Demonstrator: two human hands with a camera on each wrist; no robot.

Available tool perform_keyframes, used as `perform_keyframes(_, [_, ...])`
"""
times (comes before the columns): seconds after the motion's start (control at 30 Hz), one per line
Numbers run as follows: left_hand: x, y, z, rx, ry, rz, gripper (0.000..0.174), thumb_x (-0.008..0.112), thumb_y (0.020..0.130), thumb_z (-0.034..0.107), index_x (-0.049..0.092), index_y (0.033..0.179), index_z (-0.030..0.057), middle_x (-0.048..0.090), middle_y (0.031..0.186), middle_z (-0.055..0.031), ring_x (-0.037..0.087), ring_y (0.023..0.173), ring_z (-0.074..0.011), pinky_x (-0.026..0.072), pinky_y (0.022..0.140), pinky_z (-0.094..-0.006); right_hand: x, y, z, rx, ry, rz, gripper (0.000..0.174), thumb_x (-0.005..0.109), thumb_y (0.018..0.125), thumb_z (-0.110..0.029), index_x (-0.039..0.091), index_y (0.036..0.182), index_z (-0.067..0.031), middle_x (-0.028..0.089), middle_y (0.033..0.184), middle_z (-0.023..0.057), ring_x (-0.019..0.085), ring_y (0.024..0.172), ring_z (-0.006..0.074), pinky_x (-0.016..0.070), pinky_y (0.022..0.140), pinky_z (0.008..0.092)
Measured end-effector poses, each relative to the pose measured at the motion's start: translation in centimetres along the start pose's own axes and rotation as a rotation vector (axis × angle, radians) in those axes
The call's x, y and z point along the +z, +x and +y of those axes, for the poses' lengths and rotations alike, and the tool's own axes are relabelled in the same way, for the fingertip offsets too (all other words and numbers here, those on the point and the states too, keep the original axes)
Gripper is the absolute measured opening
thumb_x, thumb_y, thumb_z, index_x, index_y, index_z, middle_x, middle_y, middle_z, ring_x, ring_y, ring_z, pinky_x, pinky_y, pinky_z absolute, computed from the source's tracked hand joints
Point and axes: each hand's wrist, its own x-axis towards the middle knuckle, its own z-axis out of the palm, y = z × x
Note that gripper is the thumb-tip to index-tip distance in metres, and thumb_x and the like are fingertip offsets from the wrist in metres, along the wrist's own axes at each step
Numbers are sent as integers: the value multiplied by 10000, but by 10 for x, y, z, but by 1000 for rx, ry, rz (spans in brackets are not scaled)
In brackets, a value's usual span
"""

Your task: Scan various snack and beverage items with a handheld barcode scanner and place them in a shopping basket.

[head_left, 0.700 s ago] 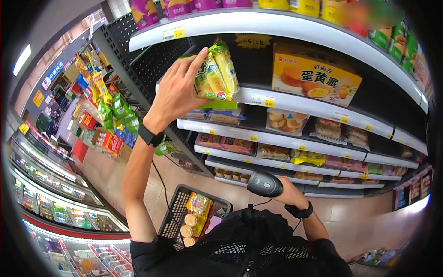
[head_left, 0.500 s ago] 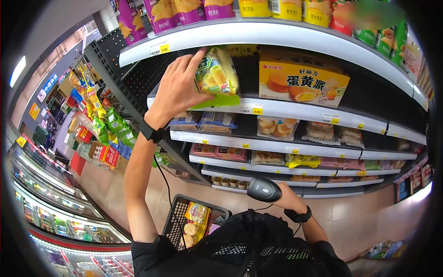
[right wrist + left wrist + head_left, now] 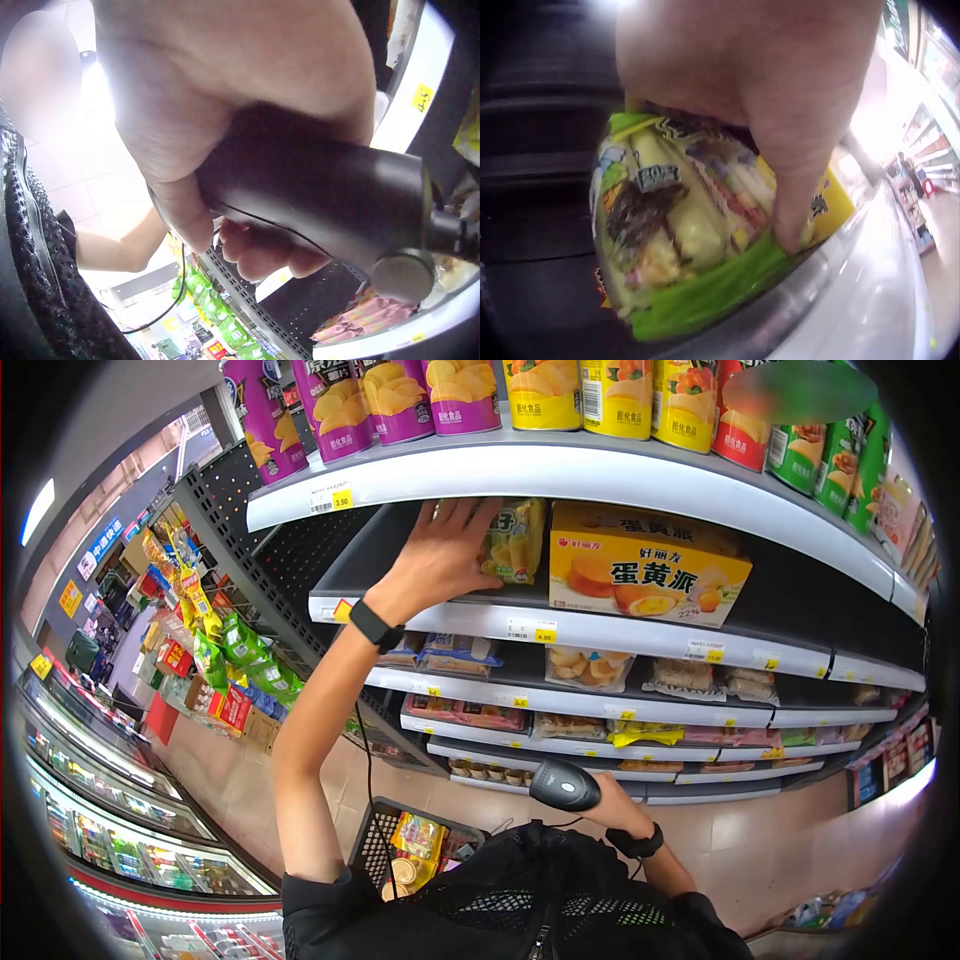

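My left hand (image 3: pixel 445 565) grips a green-and-yellow snack packet (image 3: pixel 515 542) on the upper shelf, just left of a yellow egg-yolk-pie box (image 3: pixel 645 575). In the left wrist view, the thumb presses the lower edge of the packet (image 3: pixel 697 232), near its green seal; the other fingertips are hidden behind it. Down by the lower shelves, my right hand (image 3: pixel 618 803) holds a black handheld barcode scanner (image 3: pixel 565 787). Seen from the right wrist, its fingers and thumb wrap round the dark handle of the scanner (image 3: pixel 315 202).
Chip canisters (image 3: pixel 465 395) line the shelf above, over a white shelf edge (image 3: pixel 560 472). Lower shelves carry bagged bread (image 3: pixel 590 668). A black basket (image 3: pixel 375 840) with packaged goods stands on the floor. Green snack bags (image 3: pixel 250 660) hang at left.
My left hand has moved the packet from in front of the shelf edge back onto the shelf, beside the yellow box. The view has shifted; my right hand still holds the scanner low.
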Motion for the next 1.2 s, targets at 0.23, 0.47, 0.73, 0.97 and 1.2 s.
perform_keyframes(0.23, [-37, 18, -28, -258, -276, -382, 893, 802, 643, 504, 472, 1276, -32, 511, 1261, -261, 490, 1154, -401, 377, 1005, -399, -6, 3, 2, 81, -14, -41, 372, 753, 709, -119, 628, 1021, 42, 680, 852, 179, 644, 740, 203, 498, 723, 324])
perform_keyframes(0.47, [-16, 15, -27, -265, -365, -343, 976, 831, 594, 480, 426, 1311, -43, 483, 1306, -265, 447, 1232, -389, 358, 1034, -409, -5, 7, 8, 103, -7, -23, 367, 746, 735, -147, 626, 1035, 28, 649, 743, 114, 589, 559, 149, 469, 532, 295])
perform_keyframes(0.73, [-20, 6, -26, -313, -300, -205, 783, 764, 698, 498, 525, 1248, -5, 557, 1234, -235, 530, 1131, -393, 431, 963, -407, -2, 13, 18, 128, 9, -106, 355, 741, 743, -172, 629, 1021, 17, 628, 697, 84, 526, 422, 118, 408, 404, 293])
perform_keyframes(0.97, [-18, 8, -28, -202, -277, -10, 680, 719, 740, 531, 591, 1154, 7, 644, 1050, -207, 618, 933, -373, 500, 828, -409, 5, 13, 27, -18, -3, -65, 359, 743, 739, -188, 630, 1007, 22, 633, 701, 115, 586, 489, 168, 446, 471, 310])
perform_keyframes(1.2, [-19, 6, -28, -204, -272, 13, 656, 668, 796, 525, 578, 1184, 4, 624, 1118, -212, 596, 994, -380, 478, 878, -419, 4, 7, 16, 62, -45, -89, 390, 744, 731, -167, 625, 1045, 31, 680, 863, 176, 679, 775, 245, 505, 698, 335])
